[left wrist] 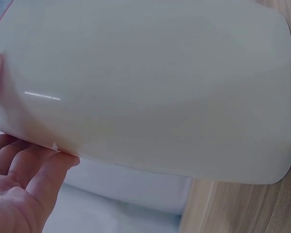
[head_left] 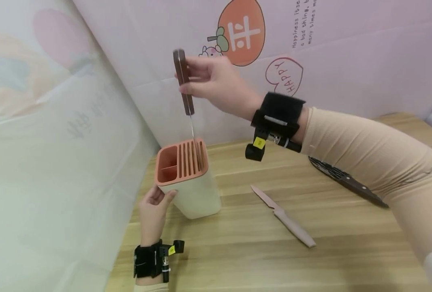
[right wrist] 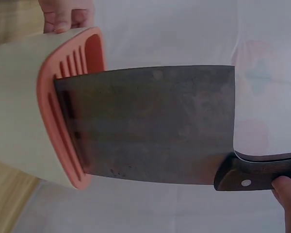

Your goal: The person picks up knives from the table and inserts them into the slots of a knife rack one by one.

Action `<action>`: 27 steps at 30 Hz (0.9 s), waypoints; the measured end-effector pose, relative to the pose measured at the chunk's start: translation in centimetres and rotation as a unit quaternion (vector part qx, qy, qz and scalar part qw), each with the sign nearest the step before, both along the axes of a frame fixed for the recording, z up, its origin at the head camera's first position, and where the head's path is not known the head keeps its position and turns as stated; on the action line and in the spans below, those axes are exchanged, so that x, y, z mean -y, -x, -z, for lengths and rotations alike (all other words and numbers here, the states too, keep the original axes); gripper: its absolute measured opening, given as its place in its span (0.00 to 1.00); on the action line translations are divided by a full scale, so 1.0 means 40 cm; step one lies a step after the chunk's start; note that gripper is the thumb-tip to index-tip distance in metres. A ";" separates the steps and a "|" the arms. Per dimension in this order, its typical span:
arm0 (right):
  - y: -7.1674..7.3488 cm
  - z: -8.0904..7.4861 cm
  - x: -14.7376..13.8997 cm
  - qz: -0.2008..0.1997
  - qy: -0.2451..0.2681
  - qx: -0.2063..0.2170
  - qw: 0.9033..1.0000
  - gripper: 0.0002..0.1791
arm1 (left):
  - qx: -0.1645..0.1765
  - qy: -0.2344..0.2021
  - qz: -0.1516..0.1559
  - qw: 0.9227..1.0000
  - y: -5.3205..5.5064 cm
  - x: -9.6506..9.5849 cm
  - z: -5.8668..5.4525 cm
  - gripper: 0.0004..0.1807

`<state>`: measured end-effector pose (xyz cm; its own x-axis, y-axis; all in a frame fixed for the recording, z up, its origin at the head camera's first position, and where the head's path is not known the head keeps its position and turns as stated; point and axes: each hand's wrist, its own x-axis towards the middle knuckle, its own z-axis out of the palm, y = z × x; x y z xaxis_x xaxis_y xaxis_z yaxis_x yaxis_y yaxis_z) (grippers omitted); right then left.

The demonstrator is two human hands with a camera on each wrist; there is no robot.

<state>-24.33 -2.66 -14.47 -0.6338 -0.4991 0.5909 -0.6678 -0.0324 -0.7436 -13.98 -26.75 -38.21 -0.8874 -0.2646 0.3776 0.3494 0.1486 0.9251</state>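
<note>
My right hand [head_left: 216, 79] pinches the dark wooden handle of a cleaver [right wrist: 150, 126] above a knife block [head_left: 197, 198]. The broad grey blade points down, its end edge at a slot of the block's orange slotted top [right wrist: 51, 111]; how far it goes in I cannot tell. White walls make up the block's body, and its top also has two open compartments on the left. With thumb and fingers, my left hand [head_left: 155, 209] grips the block near its upper rim. In the left wrist view the fingers [left wrist: 48, 174] lie against the white wall [left wrist: 160, 87].
A pink knife [head_left: 283, 215] lies on the wooden table [head_left: 238, 251] right of the block. Farther right, a dark-handled knife with a black patterned blade [head_left: 347, 180] is partly under my right forearm. Printed cloth [head_left: 146, 48] hangs behind and at the left.
</note>
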 end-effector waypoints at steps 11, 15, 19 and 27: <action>0.058 0.232 0.012 0.009 0.020 0.094 0.995 0.25 | 0.007 0.006 0.004 1.000 -0.001 -0.013 0.018 0.32; 0.058 0.278 0.022 0.006 0.010 0.109 0.994 0.28 | 0.000 0.002 0.007 1.000 0.003 -0.019 0.015 0.32; 0.049 0.303 0.022 0.013 0.022 0.129 0.991 0.28 | -0.001 -0.001 0.011 1.000 0.001 -0.028 0.020 0.32; 0.035 0.320 0.018 0.013 0.018 0.115 0.993 0.29 | -0.012 -0.003 0.013 1.000 -0.006 -0.020 0.024 0.32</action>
<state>-25.73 -3.40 -27.28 -0.7658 -0.4629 0.4464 -0.4817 -0.0468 -0.8751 -13.75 -25.95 -39.17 -0.8847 -0.2439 0.3973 0.3750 0.1340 0.9173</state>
